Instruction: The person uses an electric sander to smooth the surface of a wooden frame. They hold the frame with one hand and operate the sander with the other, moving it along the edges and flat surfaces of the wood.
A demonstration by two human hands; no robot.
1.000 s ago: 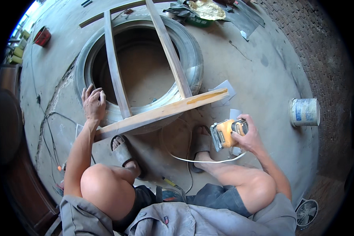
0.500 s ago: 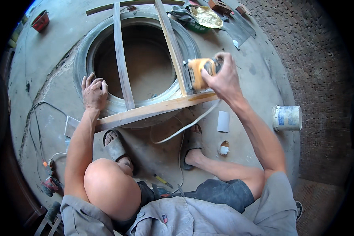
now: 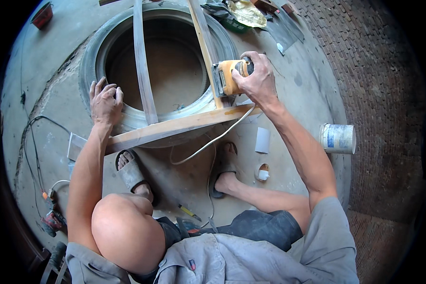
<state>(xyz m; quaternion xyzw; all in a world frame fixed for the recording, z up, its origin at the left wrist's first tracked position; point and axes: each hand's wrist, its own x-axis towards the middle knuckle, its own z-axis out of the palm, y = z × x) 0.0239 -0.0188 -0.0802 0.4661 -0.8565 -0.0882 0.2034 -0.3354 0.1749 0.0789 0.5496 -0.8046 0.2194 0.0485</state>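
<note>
My right hand [image 3: 258, 78] grips a yellow electric sander [image 3: 230, 77]. The sander's flat pad is turned toward the right-hand bar [image 3: 203, 42] of a wooden frame, close to where that bar meets the near rail [image 3: 175, 127]. A white cord [image 3: 208, 143] hangs from the sander. My left hand [image 3: 106, 102] rests at the left rim of a large tyre [image 3: 88, 64], fingers loosely bent and apart, holding nothing I can see. The frame lies across the tyre, and its middle bar [image 3: 143, 66] crosses the opening. My left forearm covers part of the near rail's left end.
A white bucket [image 3: 337, 138] lies tipped over at right. Near my feet are a white sheet [image 3: 262, 140], a small cup-like container [image 3: 262, 173] and a yellow utility knife [image 3: 190, 212]. Cables and a red power tool [image 3: 53, 222] lie at left; a red bucket [image 3: 42, 16] stands far left.
The sander, blurred earlier, now shows sharply at the right-hand bar, still in my right hand. The whole view has shifted slightly; my left hand stays by the tyre's rim.
</note>
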